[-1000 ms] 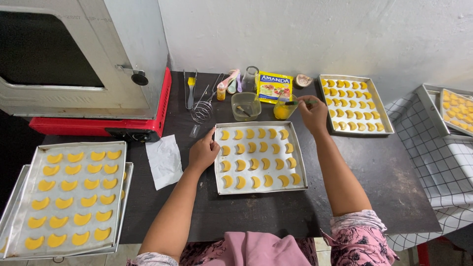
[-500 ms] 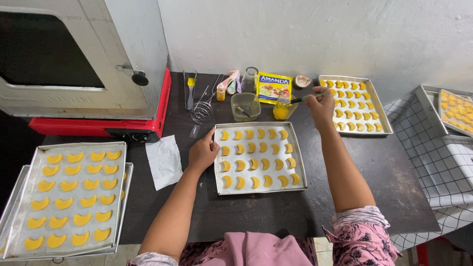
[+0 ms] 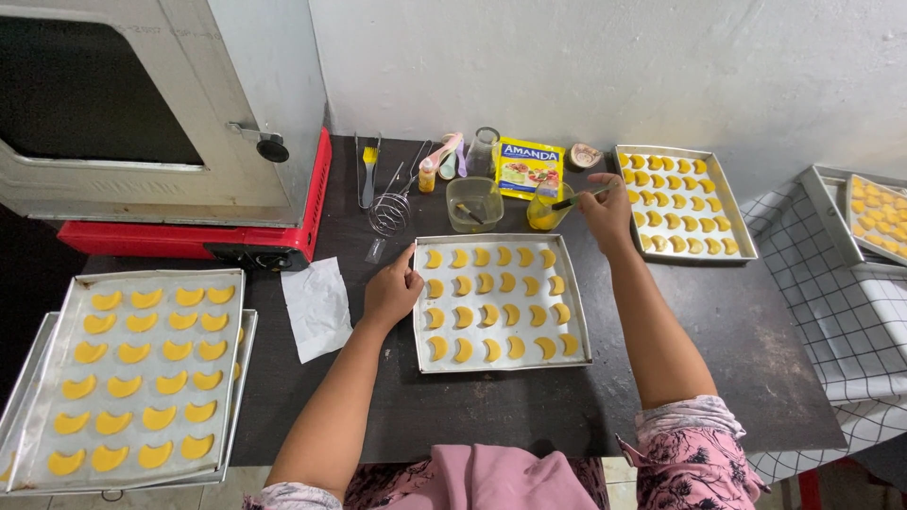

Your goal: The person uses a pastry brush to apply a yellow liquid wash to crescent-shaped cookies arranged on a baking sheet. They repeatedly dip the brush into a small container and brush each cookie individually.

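Observation:
A metal baking tray (image 3: 578,351) with several yellow crescent-shaped cookies (image 3: 492,314) lies on the dark table in front of me. My left hand (image 3: 392,289) rests on the tray's left edge, fingers loosely curled. My right hand (image 3: 607,210) grips a thin brush (image 3: 578,197) whose tip dips into a small cup of yellow liquid (image 3: 543,212) just behind the tray.
A large oven (image 3: 161,104) on a red stand sits at the back left. Other trays of cookies lie at the left (image 3: 142,373), the back right (image 3: 680,200) and the far right (image 3: 874,210). A clear container (image 3: 474,203), whisk (image 3: 389,210), tongs, yellow packet (image 3: 529,168) and paper sheet (image 3: 318,304) stand around.
My right hand has drawn back left from near the back right tray and lowered the brush tip into the yellow cup. My left hand stays on the tray edge.

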